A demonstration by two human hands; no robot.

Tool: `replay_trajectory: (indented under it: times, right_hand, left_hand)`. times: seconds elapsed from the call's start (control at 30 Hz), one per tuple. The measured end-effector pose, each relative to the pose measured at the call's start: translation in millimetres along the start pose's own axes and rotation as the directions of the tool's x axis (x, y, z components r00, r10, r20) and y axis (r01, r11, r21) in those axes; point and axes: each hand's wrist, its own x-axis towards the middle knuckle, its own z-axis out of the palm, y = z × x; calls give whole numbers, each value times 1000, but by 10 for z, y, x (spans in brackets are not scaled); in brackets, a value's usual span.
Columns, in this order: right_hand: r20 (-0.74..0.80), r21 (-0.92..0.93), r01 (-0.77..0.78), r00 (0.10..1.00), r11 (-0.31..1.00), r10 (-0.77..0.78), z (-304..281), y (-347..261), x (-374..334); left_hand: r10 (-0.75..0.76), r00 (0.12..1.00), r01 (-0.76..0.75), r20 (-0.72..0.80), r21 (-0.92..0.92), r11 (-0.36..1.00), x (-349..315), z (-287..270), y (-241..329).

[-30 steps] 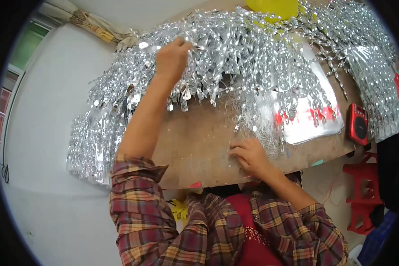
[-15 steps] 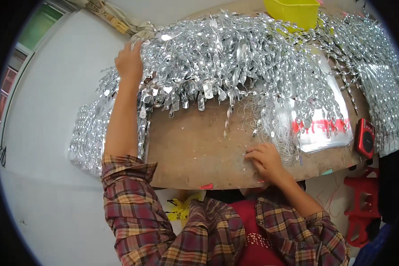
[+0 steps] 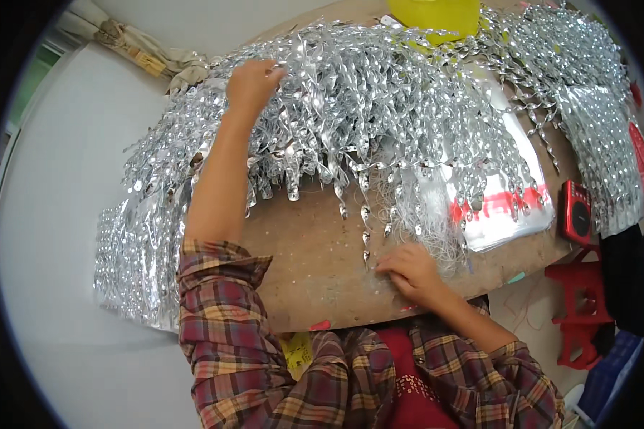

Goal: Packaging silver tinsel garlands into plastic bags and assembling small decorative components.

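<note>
A: What are the hands doing at this table?

B: A bare left hand (image 3: 252, 89), fingers curled, reaches over the far-left part of a broad heap of shiny silver twisted foil strands (image 3: 379, 93); whether it pinches one cannot be told. A bare right hand (image 3: 411, 272), loosely bent, lies near the front edge of the brown wooden table (image 3: 308, 250), just right of its middle. Its grip cannot be told either.

A: And the silver?

B: The heap covers the table's far half. One single silver spiral strand (image 3: 366, 214) trails from it, its long axis running straight toward the front edge. Its free end lies just beside the right fingertips, on their left; contact is unclear. The right hand is the nearer one to that end, while the left is well apart, closer to the far edge.

A: Any writing?

B: Red print bands a flat stack of clear plastic bags (image 3: 504, 222) toward the right end, beyond a tangle of pale thin thread (image 3: 444, 247). Its lettering cannot be made out. A small red radio with a round black speaker (image 3: 578, 211) sits at the front right corner, its markings too small to read. The person's dark red shirt (image 3: 408, 365) carries pale, illegible characters.
</note>
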Motion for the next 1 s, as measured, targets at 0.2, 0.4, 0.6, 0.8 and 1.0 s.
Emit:
replay_trajectory:
  times: [0.2, 0.4, 0.6, 0.8, 1.0]
  right_hand:
    - [27, -35, 10, 1000, 999, -9, 17, 17, -33]
    - [17, -28, 42, 999, 999, -42, 52, 15, -20]
    - [-14, -28, 37, 999, 999, -37, 22, -13, -23]
    - [-8, -42, 35, 999, 999, -35, 57, -9, -22]
    - [8, -47, 40, 999, 998, -39, 39, 26, 0]
  left_hand:
    - [308, 898, -333, -313, -28, 942, -617, 90, 323]
    - [520, 847, -523, -114, -1, 852, -1381, 68, 354]
    - [661, 738, -655, -132, 92, 750, -1800, -72, 316]
    - [581, 775, -554, -248, 174, 814, -1575, -125, 134]
    - [209, 957, -218, -201, -25, 976, -1111, -260, 279]
